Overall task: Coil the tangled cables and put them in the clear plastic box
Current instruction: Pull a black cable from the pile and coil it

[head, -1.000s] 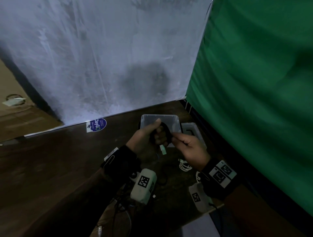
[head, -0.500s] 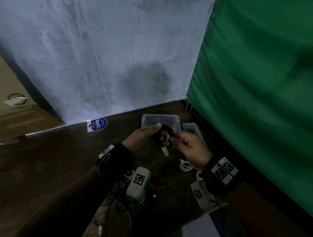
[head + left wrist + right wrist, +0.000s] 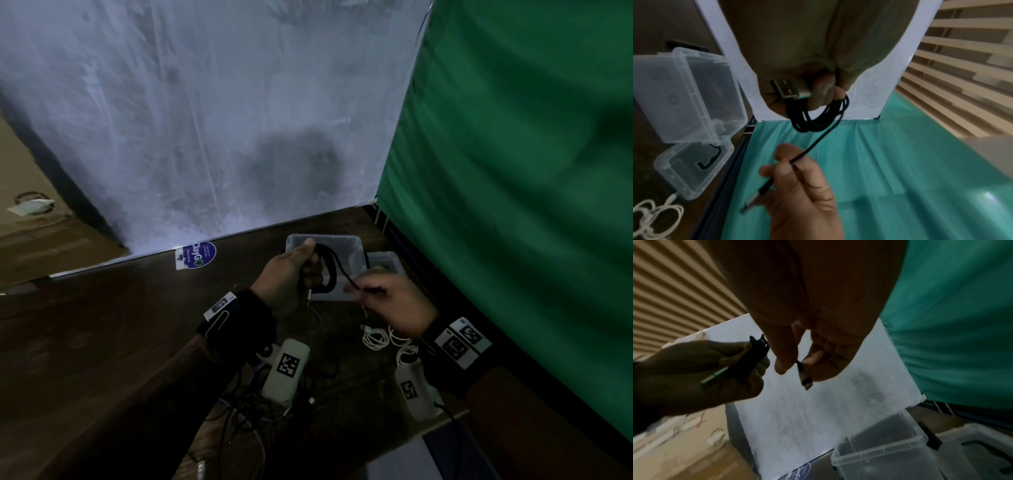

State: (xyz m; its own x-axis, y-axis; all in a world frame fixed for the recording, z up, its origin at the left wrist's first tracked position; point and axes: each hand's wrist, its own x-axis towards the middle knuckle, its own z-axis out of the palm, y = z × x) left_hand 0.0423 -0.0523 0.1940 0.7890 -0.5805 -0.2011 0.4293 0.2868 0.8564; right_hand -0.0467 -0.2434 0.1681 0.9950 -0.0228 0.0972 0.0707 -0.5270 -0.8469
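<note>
A nearly coiled black cable point(image 3: 818, 116) is gripped in the left hand point(image 3: 287, 277) above the clear box point(image 3: 352, 246), its loose end pinched by the right hand point(image 3: 394, 305); one last wrap seems needed.

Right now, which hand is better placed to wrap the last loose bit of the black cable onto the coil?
The right hand. It pinches the black cable near its free plug end, with a short strand running to the coil. The left hand grips the coil and the USB plug, so it should just hold steady.
</note>
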